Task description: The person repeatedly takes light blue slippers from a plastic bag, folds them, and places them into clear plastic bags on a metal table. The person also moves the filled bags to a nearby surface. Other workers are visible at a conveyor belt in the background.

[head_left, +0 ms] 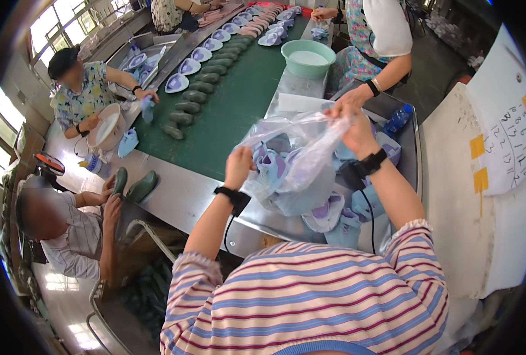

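A clear plastic bag is held up in front of me, its mouth stretched between my two hands. Inside it show light-blue and purple shoe uppers, seen partly through the film. My left hand is closed on the bag's left edge. At the bag's upper right, my right hand pinches the gathered film. Under and beside the bag, loose uppers of the same kind lie piled in a metal tray. Part of that pile is hidden by the bag and my right forearm.
A green conveyor belt carries rows of dark green shoes and white-purple pieces. A green basin stands beyond the bag. A blue-capped bottle is at right. Co-workers sit left; another person's hand is near my right hand.
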`<state>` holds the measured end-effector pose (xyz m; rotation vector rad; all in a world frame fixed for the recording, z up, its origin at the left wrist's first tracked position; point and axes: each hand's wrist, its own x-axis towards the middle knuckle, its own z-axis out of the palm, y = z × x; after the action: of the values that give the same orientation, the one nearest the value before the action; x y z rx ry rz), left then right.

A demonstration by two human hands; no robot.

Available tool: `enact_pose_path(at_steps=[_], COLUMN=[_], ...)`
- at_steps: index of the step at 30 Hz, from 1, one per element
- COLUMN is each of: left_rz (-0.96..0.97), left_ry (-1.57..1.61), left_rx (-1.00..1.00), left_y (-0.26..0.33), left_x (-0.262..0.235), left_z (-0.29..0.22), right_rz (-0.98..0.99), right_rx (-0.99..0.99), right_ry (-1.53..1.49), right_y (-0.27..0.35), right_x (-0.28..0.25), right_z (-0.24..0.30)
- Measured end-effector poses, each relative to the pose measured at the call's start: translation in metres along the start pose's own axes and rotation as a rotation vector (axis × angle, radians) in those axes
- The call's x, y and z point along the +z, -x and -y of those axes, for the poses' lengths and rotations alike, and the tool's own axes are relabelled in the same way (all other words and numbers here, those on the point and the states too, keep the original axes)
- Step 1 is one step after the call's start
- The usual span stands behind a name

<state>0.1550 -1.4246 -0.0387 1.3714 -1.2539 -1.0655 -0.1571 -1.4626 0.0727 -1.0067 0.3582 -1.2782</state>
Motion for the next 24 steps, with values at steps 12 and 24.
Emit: enact_pose_path(at_steps=[12, 24], left_rz=[0.346, 0.403], left_ry=[-1.083, -1.156], left_rx=[0.61, 0.578], left_y=[0.016, 0.103], left_x=[-0.071, -0.138], left_z=[-0.026, -0.082], right_rz=[0.235, -0.012], right_rx=[-0.047, -0.364], right_ry=[-0.272, 0.496], right_y=[-0.007, 0.009], right_x=[0.088, -0.131], right_z=[0.022, 0.071])
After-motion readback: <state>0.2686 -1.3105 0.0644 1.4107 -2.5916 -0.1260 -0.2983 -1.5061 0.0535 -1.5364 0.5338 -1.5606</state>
